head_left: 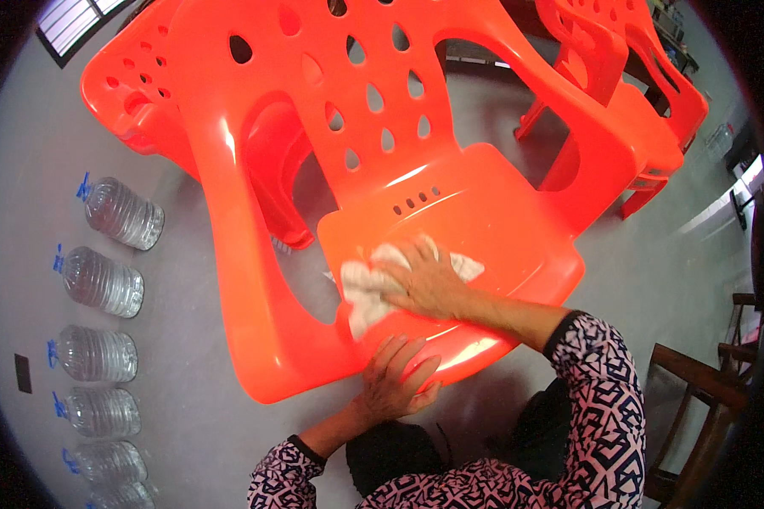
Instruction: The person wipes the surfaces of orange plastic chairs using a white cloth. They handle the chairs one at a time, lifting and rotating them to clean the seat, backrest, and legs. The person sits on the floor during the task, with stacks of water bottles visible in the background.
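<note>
A bright orange-red plastic armchair (501, 220) faces me, with drop-shaped holes in its backrest and a glossy seat. My right hand (429, 280) presses a whitish cloth (361, 297) against the seat. Parts of the cloth stick out on both sides of the hand, and its fingers are slightly smeared by motion. At the seat's front left edge rests my left hand (395, 377), fingers spread over the rim and thumb apart. It holds nothing loose. The underside of the cloth is hidden.
More orange-red chairs stand behind, one at the far left (136, 81) and another at the far right (654, 102). Several large clear water bottles (102, 280) with blue handles line the grey floor on the left. Dark wooden furniture (696, 382) stands at the right.
</note>
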`<state>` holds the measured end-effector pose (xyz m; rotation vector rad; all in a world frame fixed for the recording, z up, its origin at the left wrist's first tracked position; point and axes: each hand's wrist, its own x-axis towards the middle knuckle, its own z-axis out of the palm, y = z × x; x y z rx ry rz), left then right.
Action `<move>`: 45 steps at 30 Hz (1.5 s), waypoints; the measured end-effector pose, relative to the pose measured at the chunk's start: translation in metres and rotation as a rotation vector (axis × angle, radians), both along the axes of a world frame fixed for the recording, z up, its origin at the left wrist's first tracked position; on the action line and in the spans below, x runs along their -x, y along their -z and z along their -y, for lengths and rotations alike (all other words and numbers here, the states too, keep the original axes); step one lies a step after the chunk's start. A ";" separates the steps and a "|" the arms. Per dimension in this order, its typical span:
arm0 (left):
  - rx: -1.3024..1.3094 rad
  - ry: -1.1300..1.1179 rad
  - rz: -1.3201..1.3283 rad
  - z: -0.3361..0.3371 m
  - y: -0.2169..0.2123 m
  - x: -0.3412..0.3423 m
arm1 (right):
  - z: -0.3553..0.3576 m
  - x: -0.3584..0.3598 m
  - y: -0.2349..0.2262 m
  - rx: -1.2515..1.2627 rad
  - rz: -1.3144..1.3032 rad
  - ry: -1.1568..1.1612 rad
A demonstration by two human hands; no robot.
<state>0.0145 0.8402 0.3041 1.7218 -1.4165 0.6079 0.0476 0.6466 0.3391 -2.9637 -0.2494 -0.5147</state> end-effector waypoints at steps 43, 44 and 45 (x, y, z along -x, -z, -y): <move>0.178 -0.151 0.231 0.004 0.010 0.012 | -0.054 0.048 -0.015 -0.180 -0.100 -0.216; 0.159 -0.146 0.218 0.004 0.011 0.012 | -0.061 0.037 -0.007 -0.134 -0.056 -0.165; 0.142 -0.142 0.201 0.005 0.009 0.013 | -0.063 0.029 -0.005 -0.140 -0.042 -0.143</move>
